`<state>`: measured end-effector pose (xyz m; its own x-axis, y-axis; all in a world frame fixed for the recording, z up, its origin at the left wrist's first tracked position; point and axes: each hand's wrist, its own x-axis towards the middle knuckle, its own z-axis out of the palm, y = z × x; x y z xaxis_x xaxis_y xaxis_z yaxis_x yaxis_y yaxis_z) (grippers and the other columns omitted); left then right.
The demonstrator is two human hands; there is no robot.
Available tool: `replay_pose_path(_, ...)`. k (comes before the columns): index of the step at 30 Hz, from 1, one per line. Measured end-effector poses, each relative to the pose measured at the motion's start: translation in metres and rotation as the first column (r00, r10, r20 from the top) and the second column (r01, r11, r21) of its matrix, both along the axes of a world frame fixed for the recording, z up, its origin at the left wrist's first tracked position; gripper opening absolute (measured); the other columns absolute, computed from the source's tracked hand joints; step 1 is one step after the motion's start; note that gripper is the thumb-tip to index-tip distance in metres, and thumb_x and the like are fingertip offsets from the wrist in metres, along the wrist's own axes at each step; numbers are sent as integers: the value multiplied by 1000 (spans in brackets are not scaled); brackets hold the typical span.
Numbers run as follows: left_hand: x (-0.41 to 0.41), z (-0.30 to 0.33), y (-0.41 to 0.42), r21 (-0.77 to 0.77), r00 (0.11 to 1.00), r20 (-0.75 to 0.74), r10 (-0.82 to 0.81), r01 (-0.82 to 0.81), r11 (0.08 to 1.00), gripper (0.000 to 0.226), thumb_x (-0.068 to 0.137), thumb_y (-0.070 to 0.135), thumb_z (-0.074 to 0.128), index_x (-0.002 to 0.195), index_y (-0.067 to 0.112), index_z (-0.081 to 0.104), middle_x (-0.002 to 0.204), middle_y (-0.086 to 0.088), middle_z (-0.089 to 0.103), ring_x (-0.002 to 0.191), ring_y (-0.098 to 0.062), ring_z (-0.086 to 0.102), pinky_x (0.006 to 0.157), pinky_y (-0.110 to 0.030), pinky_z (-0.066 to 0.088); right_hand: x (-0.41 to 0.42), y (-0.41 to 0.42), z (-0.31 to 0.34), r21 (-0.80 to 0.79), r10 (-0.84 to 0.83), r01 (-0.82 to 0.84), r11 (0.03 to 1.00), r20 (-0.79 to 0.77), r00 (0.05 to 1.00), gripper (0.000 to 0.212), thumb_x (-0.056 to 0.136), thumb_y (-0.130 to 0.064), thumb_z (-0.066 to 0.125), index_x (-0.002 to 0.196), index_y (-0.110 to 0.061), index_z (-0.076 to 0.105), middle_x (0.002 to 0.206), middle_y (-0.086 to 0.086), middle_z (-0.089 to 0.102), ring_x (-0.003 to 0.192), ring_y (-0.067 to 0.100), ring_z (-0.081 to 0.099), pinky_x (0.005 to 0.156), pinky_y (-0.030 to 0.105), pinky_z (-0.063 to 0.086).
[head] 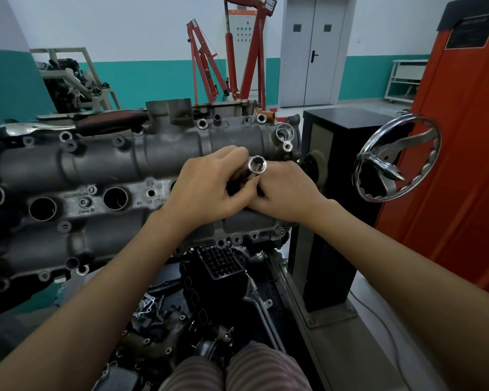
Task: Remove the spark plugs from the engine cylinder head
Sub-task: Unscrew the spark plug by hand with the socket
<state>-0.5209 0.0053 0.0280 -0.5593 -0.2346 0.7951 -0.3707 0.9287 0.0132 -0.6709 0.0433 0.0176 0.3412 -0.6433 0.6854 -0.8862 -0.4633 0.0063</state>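
Gripping a socket (257, 165), both hands' fingers (232, 153) hide its lower end.

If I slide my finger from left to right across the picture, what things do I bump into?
Grey metal engine cylinder head → left hand → shiny silver socket tool → right hand → round chrome handwheel → tall orange metal cabinet.

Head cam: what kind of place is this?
Likely an automotive training workshop: a bare cylinder head on a stand, red engine hoists behind, and both hands, left hand and right hand, holding a socket tool.
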Motion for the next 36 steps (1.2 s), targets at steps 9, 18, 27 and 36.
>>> replay_pose_path(9,1,-1,-4,-61,999,-51,8,-11,998,44,87,42,53,52,17,42,47,8,42,43,-10,38,41,-25,30,-2,-4,-1,58,-101,102,993,-24,995,29,83,-41,57,71,-15,63,59,1,61,55,18,57,49,26,33)
replay_pose_path(18,0,0,1,-23,999,1,-32,32,999,32,83,35,47,66,8,43,58,1,45,48,-19,44,42,-36,38,-1,0,-1,-5,-11,10,1000,-22,1000,50,80,-45,32,88,-5,62,70,5,62,57,23,58,48,28,39)
replay_pose_path(27,-1,-2,-2,-75,1000,-8,16,-17,997,29,88,34,49,65,19,41,56,6,48,46,-15,46,40,-28,34,-2,-2,-1,-20,-16,16,1000,11,1000,29,77,-48,38,62,-23,39,49,-1,52,45,14,46,43,21,25)
replay_pose_path(36,-1,-4,-5,-134,996,-83,19,-30,991,41,89,34,53,57,9,56,47,0,52,41,-17,47,37,-29,34,-2,-4,-3,-104,-24,22,994,-20,1000,35,79,-31,40,60,-7,58,49,8,57,42,27,53,41,23,31)
